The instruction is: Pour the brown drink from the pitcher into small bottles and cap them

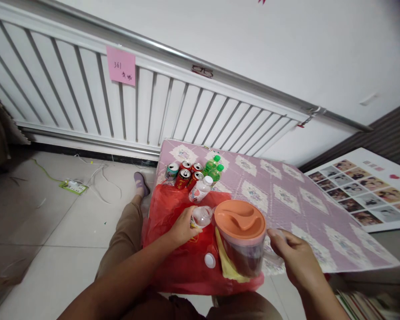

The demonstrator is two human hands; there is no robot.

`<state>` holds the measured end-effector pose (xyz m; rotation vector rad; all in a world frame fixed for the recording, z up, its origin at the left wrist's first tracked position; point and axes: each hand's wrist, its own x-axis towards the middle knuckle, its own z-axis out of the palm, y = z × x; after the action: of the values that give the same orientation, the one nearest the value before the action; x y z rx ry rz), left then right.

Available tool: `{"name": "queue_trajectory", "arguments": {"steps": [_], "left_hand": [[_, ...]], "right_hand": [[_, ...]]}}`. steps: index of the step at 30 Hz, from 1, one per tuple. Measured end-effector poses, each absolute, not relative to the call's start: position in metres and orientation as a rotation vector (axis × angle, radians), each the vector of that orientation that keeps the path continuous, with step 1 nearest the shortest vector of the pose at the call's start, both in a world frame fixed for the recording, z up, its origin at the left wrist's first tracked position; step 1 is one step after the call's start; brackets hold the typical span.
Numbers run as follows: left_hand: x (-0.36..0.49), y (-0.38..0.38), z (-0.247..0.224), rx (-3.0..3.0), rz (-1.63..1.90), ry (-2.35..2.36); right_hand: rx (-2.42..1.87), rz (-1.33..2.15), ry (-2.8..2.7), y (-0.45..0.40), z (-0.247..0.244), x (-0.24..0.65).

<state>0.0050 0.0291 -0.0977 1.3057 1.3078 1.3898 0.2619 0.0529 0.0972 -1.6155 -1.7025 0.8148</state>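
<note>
My left hand (183,227) is wrapped round an uncapped clear bottle (202,217), tilted with its mouth toward the pitcher. My right hand (288,249) grips the handle of a clear pitcher (245,255) with an orange lid (240,218) and dark contents. Beside the pitcher's left side is a yellow cloth (227,262). A white cap (210,260) lies on the red plastic bag (173,271). Behind my left hand stands a capped white bottle (200,190), near red cans (183,179), a teal can (172,171) and two green bottles (216,172).
A purple patterned cloth (296,195) covers the table. Behind it is a white radiator (173,106) with a pink note (121,66). A photo board (363,191) leans at the right. A power strip (74,186) and cables lie on the floor at left.
</note>
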Motion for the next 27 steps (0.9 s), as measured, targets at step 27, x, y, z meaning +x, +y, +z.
{"name": "queue_trajectory", "arguments": {"steps": [27], "left_hand": [[0.005,0.030,-0.100,1.362,1.366,1.333]], "right_hand": [[-1.613,0.729,-1.766,0.051,0.114,0.247]]}}
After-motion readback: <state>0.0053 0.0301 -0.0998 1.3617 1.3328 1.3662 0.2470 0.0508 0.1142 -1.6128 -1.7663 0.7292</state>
